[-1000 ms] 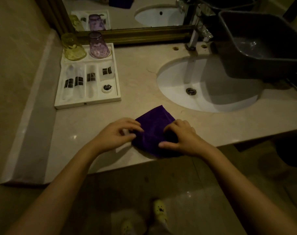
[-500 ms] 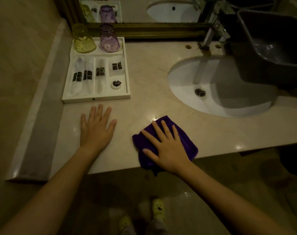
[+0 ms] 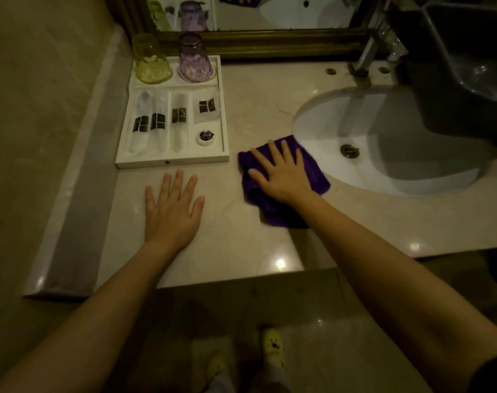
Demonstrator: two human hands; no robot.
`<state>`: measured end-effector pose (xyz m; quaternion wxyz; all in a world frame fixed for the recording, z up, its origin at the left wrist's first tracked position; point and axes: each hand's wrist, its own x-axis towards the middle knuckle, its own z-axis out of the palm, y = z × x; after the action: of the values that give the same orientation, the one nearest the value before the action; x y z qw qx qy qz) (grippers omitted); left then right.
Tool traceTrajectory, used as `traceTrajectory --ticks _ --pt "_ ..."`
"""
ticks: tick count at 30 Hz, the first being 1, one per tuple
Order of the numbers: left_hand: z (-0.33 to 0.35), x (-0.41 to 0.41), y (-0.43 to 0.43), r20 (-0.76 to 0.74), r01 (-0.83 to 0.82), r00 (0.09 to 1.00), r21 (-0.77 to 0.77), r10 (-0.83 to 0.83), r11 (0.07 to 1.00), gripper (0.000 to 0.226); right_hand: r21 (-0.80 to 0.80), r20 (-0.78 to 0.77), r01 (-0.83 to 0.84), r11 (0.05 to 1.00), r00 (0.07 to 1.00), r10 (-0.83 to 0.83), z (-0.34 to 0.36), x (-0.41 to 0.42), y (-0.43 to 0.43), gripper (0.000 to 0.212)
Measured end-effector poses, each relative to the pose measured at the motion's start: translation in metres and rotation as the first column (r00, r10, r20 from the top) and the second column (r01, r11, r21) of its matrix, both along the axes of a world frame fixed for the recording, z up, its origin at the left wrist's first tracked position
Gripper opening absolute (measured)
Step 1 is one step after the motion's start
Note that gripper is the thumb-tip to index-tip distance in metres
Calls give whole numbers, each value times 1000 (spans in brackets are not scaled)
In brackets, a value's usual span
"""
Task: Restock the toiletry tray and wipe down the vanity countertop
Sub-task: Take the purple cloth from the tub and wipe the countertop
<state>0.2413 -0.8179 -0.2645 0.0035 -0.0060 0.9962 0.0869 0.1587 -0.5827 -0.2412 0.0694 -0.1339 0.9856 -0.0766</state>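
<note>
Cloth [image 3: 312,177] lies under right hand [image 3: 281,177].

- right hand [image 3: 282,173], flat with fingers spread, has pushed the purple cloth [image 3: 312,177] away from the worktop [image 3: 241,236] front edge, up to the sink [image 3: 321,120] rim
- cloth corner that hung over the front edge half a second ago now lies fully on the worktop
- a second ago both hands were folding the cloth; left hand [image 3: 172,207] has since let go, now flat palm-down in front of the toiletry tray [image 3: 170,163]
</note>
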Motion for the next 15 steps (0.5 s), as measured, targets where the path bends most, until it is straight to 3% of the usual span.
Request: traceTrajectory --ticks 7,15 --pt "4 2 3 0 -15 1000 -7 15 1000 57 -24 -6 -241 970 971 241 -2 119 -17 58" --pt "6 2 3 19 -8 1000 0 8 1000 57 -9 -21 -165 986 986 164 -2 136 22 57"
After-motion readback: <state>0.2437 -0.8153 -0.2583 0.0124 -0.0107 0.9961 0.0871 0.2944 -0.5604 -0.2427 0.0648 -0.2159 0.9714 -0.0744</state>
